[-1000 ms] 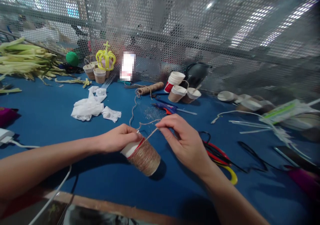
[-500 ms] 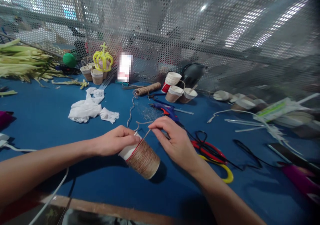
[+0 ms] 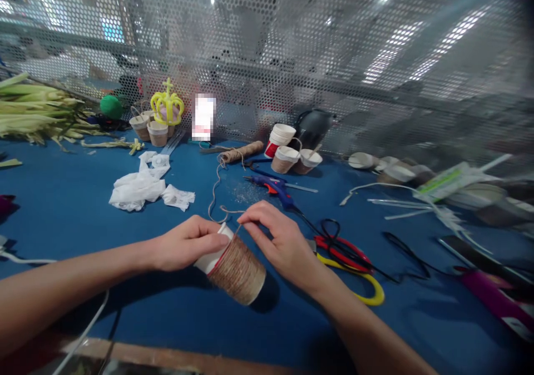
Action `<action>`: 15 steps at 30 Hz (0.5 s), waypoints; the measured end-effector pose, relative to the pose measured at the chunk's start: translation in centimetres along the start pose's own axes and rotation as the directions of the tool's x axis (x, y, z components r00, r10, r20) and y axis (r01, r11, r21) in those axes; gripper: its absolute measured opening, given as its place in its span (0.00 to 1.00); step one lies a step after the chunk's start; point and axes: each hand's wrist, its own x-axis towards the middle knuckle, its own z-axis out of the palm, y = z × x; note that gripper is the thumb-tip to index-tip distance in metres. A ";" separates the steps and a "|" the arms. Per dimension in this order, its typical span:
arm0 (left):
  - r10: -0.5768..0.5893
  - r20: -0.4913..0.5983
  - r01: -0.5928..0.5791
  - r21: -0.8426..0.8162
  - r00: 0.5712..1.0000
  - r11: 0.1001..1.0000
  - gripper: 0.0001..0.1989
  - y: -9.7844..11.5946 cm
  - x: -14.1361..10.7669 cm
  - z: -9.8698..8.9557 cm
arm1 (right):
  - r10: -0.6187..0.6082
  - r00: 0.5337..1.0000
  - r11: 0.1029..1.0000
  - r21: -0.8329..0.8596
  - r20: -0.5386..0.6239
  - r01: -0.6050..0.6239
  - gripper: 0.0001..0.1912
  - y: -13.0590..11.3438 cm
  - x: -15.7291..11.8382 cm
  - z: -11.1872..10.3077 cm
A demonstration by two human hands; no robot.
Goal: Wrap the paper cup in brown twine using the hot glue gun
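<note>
A paper cup [image 3: 238,270], wrapped in brown twine below its bare white rim part, lies tilted above the blue table. My left hand [image 3: 187,243] grips the white rim end, thumb on the outside. Between the thumb and fingertips of my right hand [image 3: 275,241], the twine [image 3: 237,231] is pinched close to the cup's wrapped edge. The loose strand runs back in a curve to a twine roll [image 3: 242,152]. Behind my right hand lies a blue glue gun [image 3: 273,186].
Scissors with yellow [image 3: 375,291] and red handles lie right of my right hand among black cables. White crumpled tissue [image 3: 137,190] is at left. Small cups [image 3: 286,159], a yellow crown [image 3: 167,105] and green husks [image 3: 37,110] stand or lie towards the mesh panel [image 3: 250,41].
The camera view has shifted slightly. My right hand is a little nearer the cup's edge, with a shorter piece of twine showing between its fingertips and the cup.
</note>
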 end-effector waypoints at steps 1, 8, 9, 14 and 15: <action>0.007 0.004 -0.007 0.008 1.000 1.000 0.14 0.0 0.0 0.0 | 0.006 1.000 1.000 0.004 0.009 -0.006 0.06 0.0 0.0 0.0; 0.051 0.023 -0.052 0.042 0.998 0.998 0.15 0.1 -0.3 0.1 | -0.007 1.000 1.000 0.024 0.028 0.006 0.07 -0.1 0.0 0.2; 0.057 0.027 -0.058 0.045 0.998 0.997 0.15 0.1 -0.3 0.1 | -0.007 0.999 1.000 0.029 0.033 0.006 0.07 -0.1 0.0 0.3; 0.098 0.044 -0.101 0.069 0.994 0.993 0.15 0.0 -0.4 0.0 | 0.004 0.998 0.999 0.052 0.061 -0.008 0.07 -0.2 -0.2 0.3; 0.109 0.048 -0.112 0.071 0.993 0.991 0.15 0.0 -0.4 0.0 | 0.008 0.998 0.998 0.058 0.069 -0.012 0.07 -0.3 -0.2 0.3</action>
